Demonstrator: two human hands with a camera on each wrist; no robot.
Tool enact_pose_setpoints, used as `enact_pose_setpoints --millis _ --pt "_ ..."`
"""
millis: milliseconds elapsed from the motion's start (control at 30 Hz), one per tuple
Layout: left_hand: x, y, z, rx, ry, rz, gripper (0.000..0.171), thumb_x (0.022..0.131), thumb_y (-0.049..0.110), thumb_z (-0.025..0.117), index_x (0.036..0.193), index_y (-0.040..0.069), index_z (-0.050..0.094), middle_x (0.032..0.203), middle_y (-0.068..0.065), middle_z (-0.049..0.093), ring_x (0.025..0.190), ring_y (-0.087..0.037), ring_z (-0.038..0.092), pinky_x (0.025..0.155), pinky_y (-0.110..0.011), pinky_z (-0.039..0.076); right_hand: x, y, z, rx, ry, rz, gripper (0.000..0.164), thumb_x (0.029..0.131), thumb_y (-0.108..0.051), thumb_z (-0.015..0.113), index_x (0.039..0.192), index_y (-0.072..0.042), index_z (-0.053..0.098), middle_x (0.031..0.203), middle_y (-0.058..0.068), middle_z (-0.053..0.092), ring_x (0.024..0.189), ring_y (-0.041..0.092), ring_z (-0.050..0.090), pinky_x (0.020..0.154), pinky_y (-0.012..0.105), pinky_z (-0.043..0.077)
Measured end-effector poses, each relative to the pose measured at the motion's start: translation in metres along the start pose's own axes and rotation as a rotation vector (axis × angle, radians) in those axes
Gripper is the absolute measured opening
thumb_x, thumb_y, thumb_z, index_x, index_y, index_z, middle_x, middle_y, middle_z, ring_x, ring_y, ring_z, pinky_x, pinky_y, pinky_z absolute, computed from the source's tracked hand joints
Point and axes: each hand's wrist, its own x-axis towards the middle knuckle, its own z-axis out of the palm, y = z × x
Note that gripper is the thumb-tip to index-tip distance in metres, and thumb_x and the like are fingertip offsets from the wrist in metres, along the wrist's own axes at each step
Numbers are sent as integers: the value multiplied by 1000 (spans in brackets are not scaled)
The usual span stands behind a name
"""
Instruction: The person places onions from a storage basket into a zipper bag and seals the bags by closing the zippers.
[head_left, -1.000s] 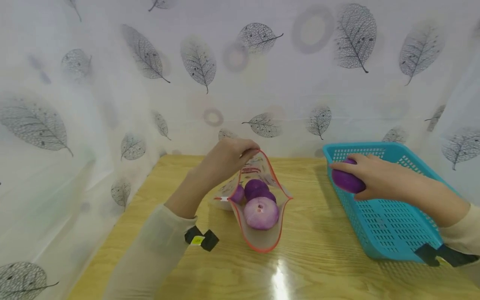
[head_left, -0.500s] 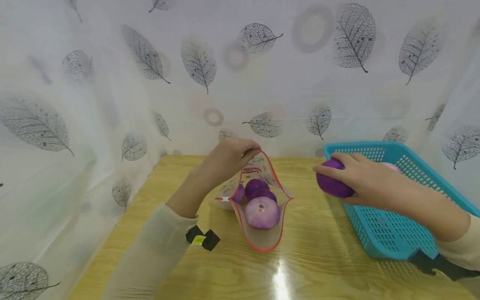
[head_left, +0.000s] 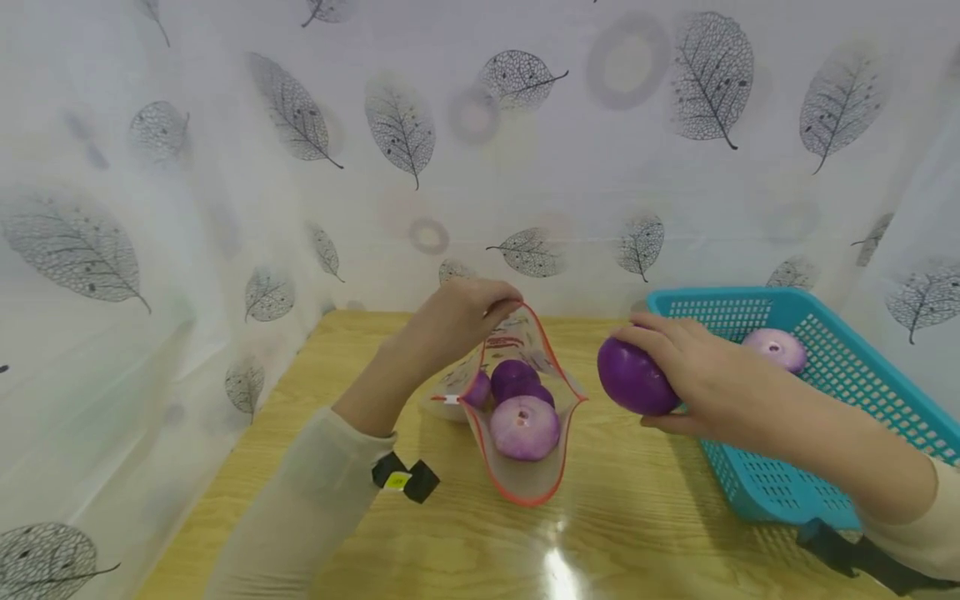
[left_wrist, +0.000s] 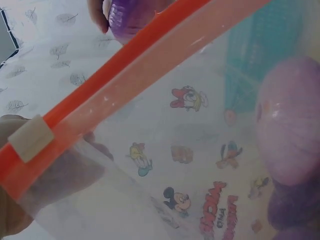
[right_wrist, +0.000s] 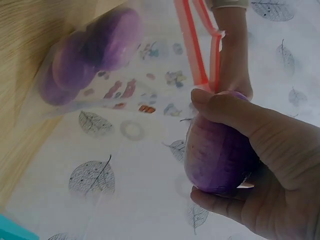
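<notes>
My left hand [head_left: 459, 325] pinches the far top corner of a clear slider bag [head_left: 527, 492], whose red-edged mouth gapes upward. Inside lie several purple onions, a pale one [head_left: 525, 427] foremost and darker ones [head_left: 513, 375] behind it. In the left wrist view the white slider [left_wrist: 31, 138] is close to the left fingers, and cartoon prints show through the plastic. To the right of the bag, above the table, my right hand [head_left: 712, 379] grips a dark purple onion [head_left: 636, 379], thumb on one side and fingers on the other. The right wrist view shows the onion's paler side [right_wrist: 215, 155].
A turquoise perforated basket [head_left: 720, 298] stands at the right of the wooden table [head_left: 600, 533], with a pale purple onion [head_left: 778, 348] in it. The right forearm crosses over the basket. A white leaf-print curtain [head_left: 465, 183] hangs behind and along the sides.
My right hand has carried the dark purple onion left, out from over the basket toward the bag. The pale onion in the basket has come into view. The left hand and bag stay put.
</notes>
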Motion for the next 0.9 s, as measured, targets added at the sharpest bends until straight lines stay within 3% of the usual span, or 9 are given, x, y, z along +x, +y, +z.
enact_pose_setpoints --millis 133,200,300,367,467,567,600,900 --pt "0 0 1 6 1 3 14 93 9 59 98 3 71 92 -6 72 82 -15 67 74 -23 54 6 -11 -1 20 66 -57 91 54 -27 90 130 -7 46 129 19 49 105 36 57 75 50 56" --pt "0 1 1 12 2 6 15 93 10 59 98 3 71 92 -6 72 83 -16 68 74 -23 54 10 -18 -1 33 115 -111 76 69 -38 83 129 -8 49 128 19 50 106 36 57 76 50 56" --pt "1 1 1 18 9 19 14 93 10 60 98 3 71 92 -6 72 82 -16 68 74 -23 54 17 -28 -3 51 197 -192 51 90 -45 58 127 -9 54 127 21 50 106 36 56 77 50 56" --pt "1 1 1 20 18 31 14 93 9 60 98 3 71 91 -6 72 82 -16 67 74 -23 54 22 -34 -4 68 222 -222 47 96 -42 39 127 -11 56 126 22 50 107 35 56 79 49 55" --pt "3 0 2 17 31 46 13 92 9 61 97 3 71 90 -6 72 79 -15 67 72 -22 53 29 -41 -4 85 205 -236 48 87 -33 67 129 -13 54 126 21 49 109 32 54 82 46 55" --pt "3 0 3 16 38 49 12 92 9 61 96 3 71 90 -5 72 78 -15 66 70 -22 53 35 -44 -1 84 172 -238 73 66 -22 86 131 -13 53 127 20 49 112 31 52 87 44 54" --pt "3 0 3 15 39 49 12 92 9 61 96 3 71 89 -5 72 78 -15 66 70 -22 53 37 -44 0 83 165 -240 81 59 -19 89 131 -12 52 128 20 49 113 30 52 87 44 53" --pt "2 0 1 -2 25 36 14 94 10 59 97 3 71 91 -5 72 80 -15 66 72 -22 53 54 -44 17 60 192 -276 82 57 -25 90 125 -5 50 125 18 53 105 33 57 83 42 55"
